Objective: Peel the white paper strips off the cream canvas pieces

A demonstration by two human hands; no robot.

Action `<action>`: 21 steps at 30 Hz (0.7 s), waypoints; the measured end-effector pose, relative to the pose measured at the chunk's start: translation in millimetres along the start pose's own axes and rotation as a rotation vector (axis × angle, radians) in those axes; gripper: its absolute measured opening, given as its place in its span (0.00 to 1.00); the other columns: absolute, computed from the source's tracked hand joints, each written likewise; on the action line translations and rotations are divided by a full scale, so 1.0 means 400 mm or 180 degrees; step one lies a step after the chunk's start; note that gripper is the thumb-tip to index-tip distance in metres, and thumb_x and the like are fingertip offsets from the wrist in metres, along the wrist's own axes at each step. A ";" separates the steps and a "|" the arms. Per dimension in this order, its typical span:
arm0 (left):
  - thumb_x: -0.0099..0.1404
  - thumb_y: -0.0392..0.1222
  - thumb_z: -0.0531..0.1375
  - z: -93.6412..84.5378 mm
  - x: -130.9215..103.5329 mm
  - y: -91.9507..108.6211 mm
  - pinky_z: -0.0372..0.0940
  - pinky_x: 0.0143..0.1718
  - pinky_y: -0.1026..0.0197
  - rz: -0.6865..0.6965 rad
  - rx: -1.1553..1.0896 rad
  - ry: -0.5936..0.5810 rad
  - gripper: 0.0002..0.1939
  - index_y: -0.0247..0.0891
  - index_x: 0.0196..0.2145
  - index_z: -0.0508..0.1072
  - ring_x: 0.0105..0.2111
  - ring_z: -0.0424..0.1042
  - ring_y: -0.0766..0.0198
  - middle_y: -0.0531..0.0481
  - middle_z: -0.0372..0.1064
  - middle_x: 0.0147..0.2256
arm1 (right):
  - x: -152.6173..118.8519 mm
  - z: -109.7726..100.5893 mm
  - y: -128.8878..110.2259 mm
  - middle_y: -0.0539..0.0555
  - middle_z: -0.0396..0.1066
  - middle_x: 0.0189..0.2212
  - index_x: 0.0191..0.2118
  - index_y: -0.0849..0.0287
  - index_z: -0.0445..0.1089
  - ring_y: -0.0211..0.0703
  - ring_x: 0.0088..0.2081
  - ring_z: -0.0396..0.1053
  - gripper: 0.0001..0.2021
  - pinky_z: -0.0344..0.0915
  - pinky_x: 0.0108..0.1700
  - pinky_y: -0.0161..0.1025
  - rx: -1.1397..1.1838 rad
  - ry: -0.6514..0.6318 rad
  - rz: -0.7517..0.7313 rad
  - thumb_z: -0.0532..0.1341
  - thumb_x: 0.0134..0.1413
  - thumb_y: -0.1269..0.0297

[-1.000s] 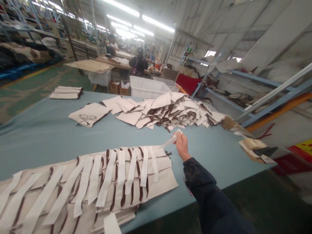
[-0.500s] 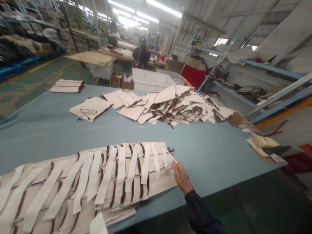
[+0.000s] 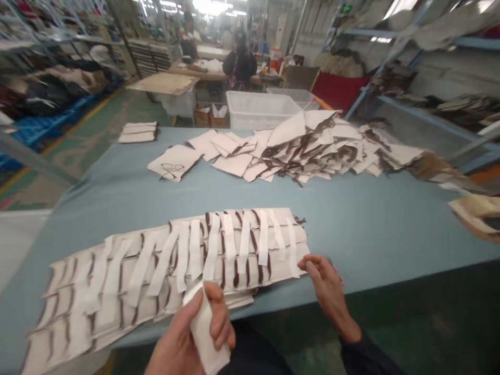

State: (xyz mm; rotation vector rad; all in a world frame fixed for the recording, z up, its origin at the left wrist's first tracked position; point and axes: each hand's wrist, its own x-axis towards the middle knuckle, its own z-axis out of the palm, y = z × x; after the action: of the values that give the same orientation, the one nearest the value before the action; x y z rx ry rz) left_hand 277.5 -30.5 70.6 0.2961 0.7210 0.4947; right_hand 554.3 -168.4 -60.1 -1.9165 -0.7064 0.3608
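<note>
- Blue-green cloth [image 3: 363, 224] spreads under everything before us, with a white bin [image 3: 261, 110] and a person [image 3: 239, 65] beyond it.
- At the far left we see a small pale stack [image 3: 138, 133]; glasses [image 3: 172, 171] lie on a pale piece just right of it.
- Nearer us, overlapping dark-edged panels [image 3: 58, 341] run from the left to our right fingertips, with white strips [image 3: 141, 268] laid across them.
- Our left hand [image 3: 175, 341] is closed round a white wad [image 3: 207, 336], pinched between thumb and curled fingers, in front of the panels.
- Our right hand [image 3: 330, 294] is at the panels' right end, fingertips just beside the lower end of the last strip [image 3: 292, 250]. Thumb and forefinger are close together at the tips; we cannot tell whether they pinch anything. Something pink-edged shows behind this hand, mostly hidden.
- Farther back, a heap [image 3: 324, 151] of pale pieces stretches right, with an open bag [image 3: 478, 211] at the far right.
</note>
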 end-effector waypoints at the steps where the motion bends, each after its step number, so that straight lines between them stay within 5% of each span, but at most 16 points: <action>1: 0.74 0.42 0.63 0.016 -0.001 0.020 0.73 0.33 0.60 0.0048 -0.0176 0.0067 0.09 0.35 0.37 0.79 0.24 0.64 0.65 0.53 0.64 0.25 | -0.025 0.019 -0.049 0.57 0.80 0.35 0.43 0.58 0.74 0.52 0.38 0.79 0.17 0.75 0.45 0.47 0.0082 -0.0118 -0.0044 0.63 0.65 0.47; 3: 0.78 0.37 0.51 0.035 0.000 0.056 0.72 0.29 0.61 0.0099 -0.0471 0.0311 0.18 0.33 0.34 0.77 0.23 0.65 0.65 0.52 0.62 0.25 | -0.077 0.059 -0.158 0.55 0.80 0.35 0.42 0.55 0.73 0.49 0.39 0.80 0.10 0.76 0.45 0.43 0.0224 -0.0385 -0.0291 0.65 0.64 0.54; 5: 0.79 0.35 0.47 0.041 -0.001 0.084 0.71 0.26 0.62 0.0168 -0.0684 0.0653 0.21 0.32 0.33 0.75 0.23 0.66 0.65 0.51 0.62 0.26 | -0.126 0.098 -0.273 0.52 0.80 0.35 0.44 0.54 0.73 0.44 0.38 0.79 0.04 0.76 0.43 0.38 0.0185 -0.0549 -0.1157 0.63 0.65 0.65; 10: 0.80 0.34 0.45 0.024 -0.035 0.125 0.72 0.27 0.63 0.0222 -0.1081 0.1034 0.20 0.31 0.33 0.71 0.23 0.68 0.66 0.50 0.63 0.28 | -0.198 0.192 -0.469 0.57 0.77 0.45 0.51 0.58 0.68 0.45 0.48 0.76 0.11 0.74 0.53 0.40 0.0268 -0.0758 -0.2886 0.64 0.64 0.70; 21: 0.82 0.40 0.43 -0.026 -0.119 0.155 0.75 0.28 0.62 0.0153 -0.1691 0.1080 0.21 0.33 0.36 0.70 0.25 0.73 0.64 0.49 0.67 0.28 | -0.285 0.298 -0.511 0.60 0.75 0.53 0.52 0.57 0.67 0.51 0.59 0.69 0.17 0.64 0.65 0.52 -0.0212 -0.0932 -0.3249 0.58 0.57 0.76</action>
State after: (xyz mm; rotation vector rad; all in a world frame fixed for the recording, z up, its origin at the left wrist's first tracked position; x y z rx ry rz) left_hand 219.2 -2.2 115.9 -0.2758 0.8806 0.7708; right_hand 336.8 -89.4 64.2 -1.3336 -1.7732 -0.0414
